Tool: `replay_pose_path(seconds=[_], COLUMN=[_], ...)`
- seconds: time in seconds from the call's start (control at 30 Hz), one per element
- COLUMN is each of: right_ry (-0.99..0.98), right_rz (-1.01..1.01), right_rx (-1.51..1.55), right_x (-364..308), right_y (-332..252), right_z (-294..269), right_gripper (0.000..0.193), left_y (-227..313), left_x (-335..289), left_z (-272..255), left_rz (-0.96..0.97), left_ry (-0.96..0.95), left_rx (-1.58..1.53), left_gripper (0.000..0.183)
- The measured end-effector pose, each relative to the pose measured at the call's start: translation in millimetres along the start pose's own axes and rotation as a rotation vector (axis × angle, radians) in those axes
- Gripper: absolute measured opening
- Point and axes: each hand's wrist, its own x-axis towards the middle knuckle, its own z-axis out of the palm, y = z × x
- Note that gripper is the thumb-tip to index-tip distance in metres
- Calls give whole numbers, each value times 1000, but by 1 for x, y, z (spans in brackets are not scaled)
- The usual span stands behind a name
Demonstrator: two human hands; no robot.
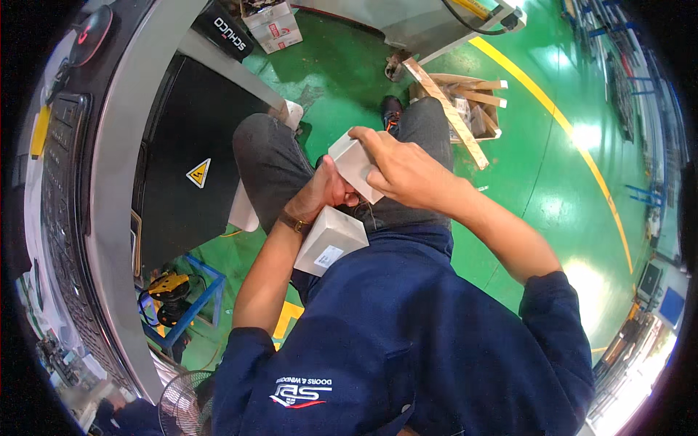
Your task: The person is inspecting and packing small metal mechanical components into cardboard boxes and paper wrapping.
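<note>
A small pale grey cardboard box (352,164) is held up over my lap between both hands. My right hand (407,168) grips it from the right, index finger along its upper edge and thumb near its lower corner. At the box's lower left side, my left hand (329,190) is closed against it, with some fingers hidden underneath. A second pale box (333,236) with a white label rests on my lap, against my shirt and beside my left wrist, which has a brown-strapped watch on it.
Along the left runs a desk edge (120,145) with a keyboard (65,174) and a mouse (91,35). Beneath is a black cabinet (182,211). A crate of wood offcuts (476,109) stands ahead right. Lower left are a blue metal frame (207,294) and a fan (185,403).
</note>
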Motion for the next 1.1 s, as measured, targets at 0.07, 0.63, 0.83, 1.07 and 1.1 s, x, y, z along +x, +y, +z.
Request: replay_pose_path(seconds=[0.07, 0.63, 0.83, 1.07, 1.1], right_ry=[-31, 86, -3, 252, 251], right_rz=[21, 196, 436, -117, -117], right_rx=[-12, 302, 418, 184, 184], right_x=[3, 4, 5, 8, 9], right_y=[-3, 7, -4, 9, 8], right_z=[-7, 25, 18, 24, 25], right_gripper=[61, 72, 57, 54, 54], left_y=[5, 6, 11, 24, 24], left_x=[-2, -6, -3, -11, -11], left_z=[-4, 10, 19, 31, 30], left_rz=[-1, 62, 133, 128, 128], left_ry=[-106, 274, 355, 300, 301], left_rx=[-23, 10, -37, 45, 44], left_gripper=[95, 85, 83, 84, 84])
